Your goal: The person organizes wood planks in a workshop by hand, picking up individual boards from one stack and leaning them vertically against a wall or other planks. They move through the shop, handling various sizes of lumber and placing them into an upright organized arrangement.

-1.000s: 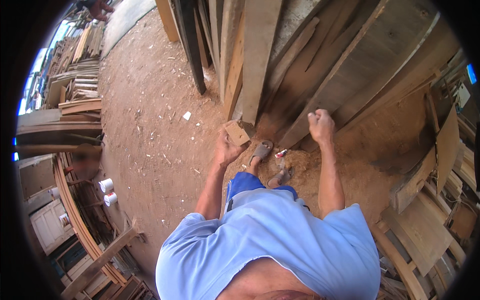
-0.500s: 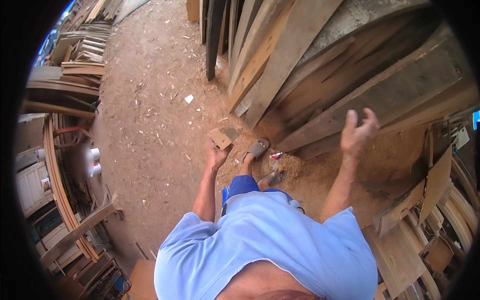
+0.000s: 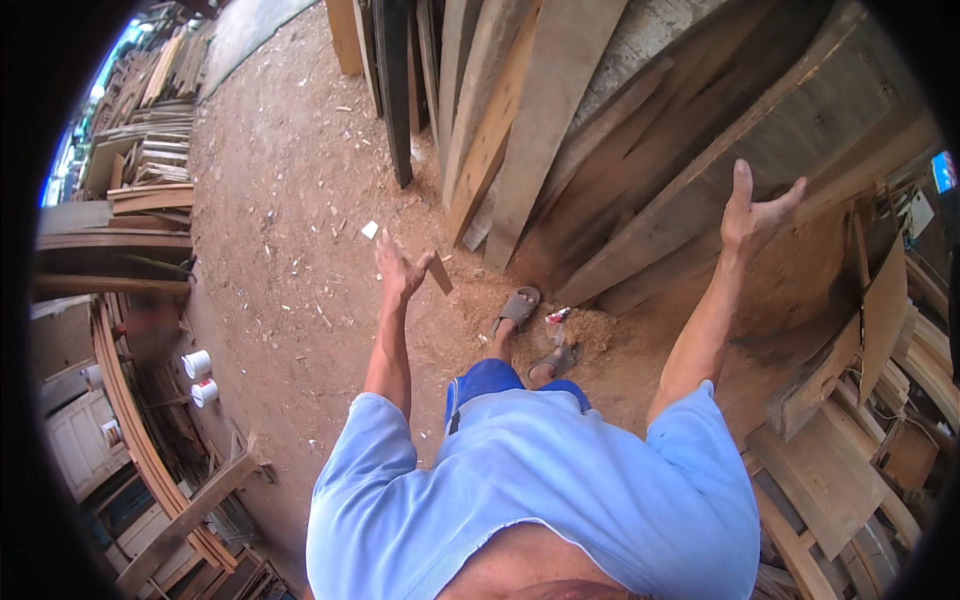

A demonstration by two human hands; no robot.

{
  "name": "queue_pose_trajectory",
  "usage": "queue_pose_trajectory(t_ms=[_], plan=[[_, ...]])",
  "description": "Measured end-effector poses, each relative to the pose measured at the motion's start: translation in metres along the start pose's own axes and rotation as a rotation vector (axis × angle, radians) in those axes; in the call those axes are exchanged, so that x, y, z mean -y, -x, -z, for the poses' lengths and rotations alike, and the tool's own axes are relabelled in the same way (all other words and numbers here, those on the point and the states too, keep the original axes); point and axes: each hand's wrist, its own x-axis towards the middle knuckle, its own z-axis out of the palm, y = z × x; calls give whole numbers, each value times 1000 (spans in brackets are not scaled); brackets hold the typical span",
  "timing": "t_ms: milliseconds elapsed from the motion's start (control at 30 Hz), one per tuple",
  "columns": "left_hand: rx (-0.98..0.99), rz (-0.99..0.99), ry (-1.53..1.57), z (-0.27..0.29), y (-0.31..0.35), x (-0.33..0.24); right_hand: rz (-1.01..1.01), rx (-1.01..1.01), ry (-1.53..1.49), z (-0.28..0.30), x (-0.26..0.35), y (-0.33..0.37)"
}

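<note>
Beside the thumb of the left hand (image 3: 402,272), a small wooden block (image 3: 440,273) is showing a narrow side, its long axis slanting from upper left, by the thumb, to lower right, toward the sandals (image 3: 522,298). The block is sitting to the right of the left hand and well to the left of the right hand (image 3: 760,212), so the left hand is by far the nearer. The left hand is standing wide, its fingers pointing up the view and its thumb pointing across to the block's upper end; the fingers are not wrapping around the wood. Whether the thumb is touching the block, or the block is hanging clear of the ground, I cannot tell.

The right hand is also standing wide, thumb and fingers well apart, and is holding nothing. It is overlapping a broad grey plank (image 3: 800,125) in the view; that plank is slanting from lower left to upper right, and no contact is showing. Between the hands, farther up the view, a pale plank (image 3: 555,125) is leaning above the sawdust-strewn floor (image 3: 290,260). A red-and-white packet (image 3: 557,315) is lying near the sandals, and a white scrap (image 3: 370,230) is showing just beside the left fingertips.
</note>
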Motion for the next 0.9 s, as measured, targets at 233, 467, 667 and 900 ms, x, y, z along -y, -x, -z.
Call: queue_pose_trajectory(t_ms=[233,467,667,900], plan=[[124,-478,442,24,-5,-194,58,-88,534,-26,19,-33],[402,-646,1037,57,20,-349,36,-45,231,5,50,-3],[579,-777,1350,98,1,-397,165,117,-252,59,86,75],[199,-411,1419,105,-8,-322,-653,929,-120,47,-67,196]])
